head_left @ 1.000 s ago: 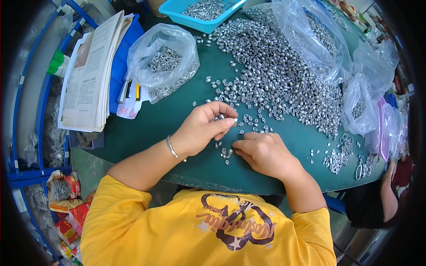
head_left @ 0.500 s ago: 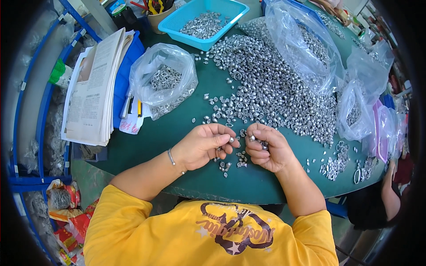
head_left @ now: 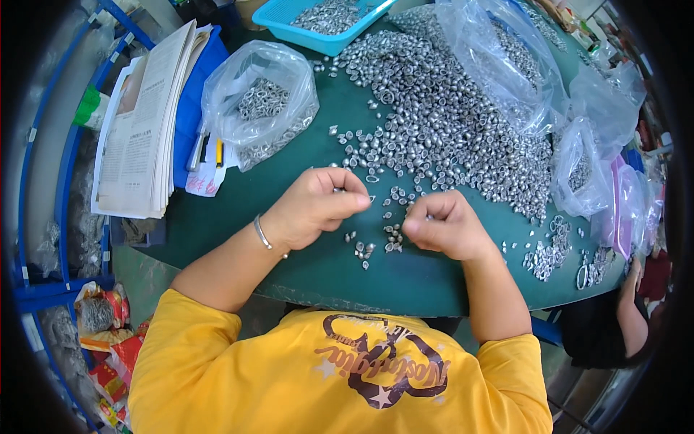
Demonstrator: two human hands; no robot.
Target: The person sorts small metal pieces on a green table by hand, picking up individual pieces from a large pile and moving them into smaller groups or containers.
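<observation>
My left hand (head_left: 314,206) is closed in a pinch, with the edge of a small silver metal piece (head_left: 371,199) showing at its fingertips. To its right, my right hand (head_left: 447,226) is curled closed. A bit of silver shows between its thumb and fingers; the rest is hidden. Small loose groups of rounded, hollow silver pieces (head_left: 392,239) lie on the green table (head_left: 303,271) between and below the hands. Beyond them spreads a large heap of similar pieces (head_left: 441,130).
An open plastic bag of silver rings (head_left: 264,101) stands at the left, beside papers (head_left: 141,123) on a blue bin. A turquoise basket (head_left: 325,40) sits at the back. Clear bags (head_left: 499,65) border the heap's right. Another person's arm (head_left: 631,318) shows at far right.
The view has tilted slightly, shifting the table things upward. My hands have moved apart; the left has turned so its back shows, and the right has curled in more, with less silver visible.
</observation>
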